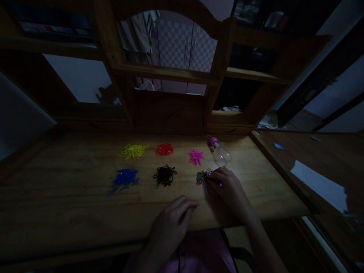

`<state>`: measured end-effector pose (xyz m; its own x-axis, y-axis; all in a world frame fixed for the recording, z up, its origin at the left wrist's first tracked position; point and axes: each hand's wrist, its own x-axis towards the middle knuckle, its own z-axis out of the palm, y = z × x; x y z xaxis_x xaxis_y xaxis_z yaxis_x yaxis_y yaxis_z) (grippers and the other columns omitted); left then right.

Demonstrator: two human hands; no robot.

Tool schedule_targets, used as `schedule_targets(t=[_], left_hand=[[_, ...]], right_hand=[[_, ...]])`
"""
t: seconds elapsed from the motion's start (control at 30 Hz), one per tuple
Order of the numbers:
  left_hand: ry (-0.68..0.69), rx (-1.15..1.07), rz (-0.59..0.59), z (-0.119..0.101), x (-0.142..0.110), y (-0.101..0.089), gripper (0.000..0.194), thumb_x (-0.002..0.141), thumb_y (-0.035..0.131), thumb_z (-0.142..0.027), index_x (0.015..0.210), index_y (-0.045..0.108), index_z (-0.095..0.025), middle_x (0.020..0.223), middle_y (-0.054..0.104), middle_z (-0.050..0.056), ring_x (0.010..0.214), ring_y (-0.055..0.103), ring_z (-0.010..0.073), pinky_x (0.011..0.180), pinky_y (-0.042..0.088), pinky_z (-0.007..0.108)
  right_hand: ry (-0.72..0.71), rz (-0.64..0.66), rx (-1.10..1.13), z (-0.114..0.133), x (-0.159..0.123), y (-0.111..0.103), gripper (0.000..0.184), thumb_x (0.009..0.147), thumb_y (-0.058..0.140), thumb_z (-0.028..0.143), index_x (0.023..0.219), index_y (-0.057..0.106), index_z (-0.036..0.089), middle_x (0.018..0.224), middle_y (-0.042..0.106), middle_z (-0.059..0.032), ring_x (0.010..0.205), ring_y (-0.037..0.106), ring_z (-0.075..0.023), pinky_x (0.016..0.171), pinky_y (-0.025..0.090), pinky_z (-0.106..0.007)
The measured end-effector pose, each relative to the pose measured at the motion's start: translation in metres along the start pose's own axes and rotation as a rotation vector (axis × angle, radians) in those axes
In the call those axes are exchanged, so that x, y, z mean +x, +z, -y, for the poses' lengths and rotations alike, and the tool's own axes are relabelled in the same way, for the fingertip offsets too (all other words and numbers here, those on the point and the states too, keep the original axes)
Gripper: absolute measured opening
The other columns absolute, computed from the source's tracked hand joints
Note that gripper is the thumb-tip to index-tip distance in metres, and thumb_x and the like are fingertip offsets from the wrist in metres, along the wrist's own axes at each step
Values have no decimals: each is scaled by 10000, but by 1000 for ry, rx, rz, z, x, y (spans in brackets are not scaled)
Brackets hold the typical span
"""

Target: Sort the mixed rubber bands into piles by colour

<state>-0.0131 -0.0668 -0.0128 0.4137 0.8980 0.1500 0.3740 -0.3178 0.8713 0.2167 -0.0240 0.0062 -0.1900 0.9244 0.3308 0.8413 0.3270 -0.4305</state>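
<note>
My right hand [226,184] reaches into a small mixed-colour pile of rubber bands [201,177], its fingertips pinched together on bands there. Exactly how many they grip is hidden. Near the front edge of the desk, my left hand [178,216] rests with loosely bent fingers, the thumb apart from them and nothing visible between. Single-colour piles lie beyond the hands: yellow bands [133,151], red bands [164,149], pink bands [195,157], blue bands [124,178] and black bands [165,175]. Just behind my right hand, a clear bulb-shaped bottle [222,155] with a pink cap lies on its side.
The wooden desk [85,212] has a shelf unit [170,110] rising along its back. At the right, past a raised wooden edge, another brown surface [284,159] holds a white sheet of paper [318,185] and a small blue card [279,146]. The room is dim.
</note>
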Motion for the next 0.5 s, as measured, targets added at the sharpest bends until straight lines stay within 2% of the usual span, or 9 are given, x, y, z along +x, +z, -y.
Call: schedule_targets(t=[0.1, 0.2, 0.37, 0.5], left_hand=[[-5, -3, 11, -1, 1, -1, 308, 936, 484, -186, 1087, 682, -369, 967, 702, 12, 923, 670, 182, 812, 539, 294], [-3, -4, 19, 0, 0, -1, 310, 944, 471, -182, 1098, 676, -357, 995, 698, 15, 951, 660, 180, 842, 528, 293], [-15, 6, 20, 2, -1, -1, 315, 938, 480, -175, 1101, 672, -364, 1001, 699, 3, 946, 661, 174, 838, 528, 287], [-18, 8, 17, 2, -1, -1, 292, 941, 484, -185, 1084, 673, -356, 985, 693, 5, 937, 660, 172, 830, 528, 287]], right_hand=[[-24, -11, -86, 0, 1, 2, 126, 815, 694, 171, 919, 730, 231, 903, 693, -52, 851, 614, -229, 770, 452, -364], [4, -59, -38, 3, 0, 1, 101, 814, 685, 177, 891, 726, 227, 891, 694, -51, 852, 615, -228, 773, 453, -360], [173, -134, 235, 10, -4, -6, 80, 863, 634, 249, 876, 703, 210, 894, 686, -50, 818, 630, -196, 722, 479, -311], [340, -168, 389, 10, -6, -10, 129, 832, 668, 311, 838, 723, 194, 833, 720, -41, 738, 640, -187, 662, 487, -294]])
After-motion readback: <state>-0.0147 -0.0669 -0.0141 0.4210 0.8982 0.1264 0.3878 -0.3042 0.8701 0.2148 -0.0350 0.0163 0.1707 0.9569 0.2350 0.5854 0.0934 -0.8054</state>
